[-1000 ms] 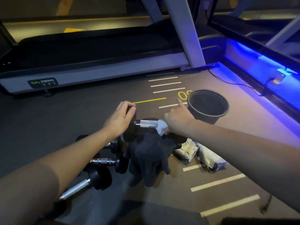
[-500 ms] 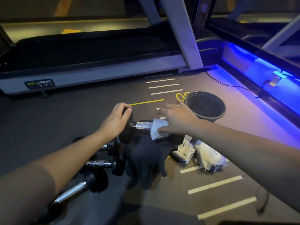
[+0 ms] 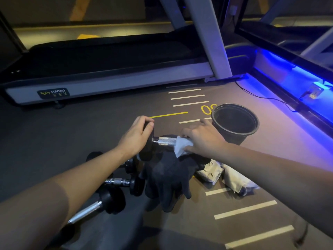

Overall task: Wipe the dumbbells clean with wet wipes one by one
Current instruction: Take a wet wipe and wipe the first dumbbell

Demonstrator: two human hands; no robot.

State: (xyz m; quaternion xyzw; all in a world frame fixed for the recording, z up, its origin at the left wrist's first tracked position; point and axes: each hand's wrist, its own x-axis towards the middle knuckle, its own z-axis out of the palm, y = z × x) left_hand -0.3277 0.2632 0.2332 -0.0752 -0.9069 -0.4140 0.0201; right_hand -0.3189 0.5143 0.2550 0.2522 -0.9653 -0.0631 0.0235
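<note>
On the gym floor [image 3: 54, 141], in front of a treadmill [image 3: 108, 82], a person is cleaning a dumbbell [image 3: 166, 141] held up in the air. The left hand [image 3: 135, 138] grips its black end, fingers curled over the top. The right hand [image 3: 203, 139] presses a white wet wipe [image 3: 181, 146] onto the shiny bar near the other end, with the fingers bent around it.

This looks like the middle of the job. The bar of this dumbbell is getting wiped, and its black ends may need a rub too. I count 3 more dumbbells [image 3: 119, 182] lying on the floor below the left arm. I cannot tell if those are clean or not.

A black glove [image 3: 167, 179] hangs just under the dumbbell. Packs of wipes [image 3: 210, 173] lie on the floor near it. A black bucket [image 3: 235, 121] stands just past the right hand, so a wide swing could bump it.
</note>
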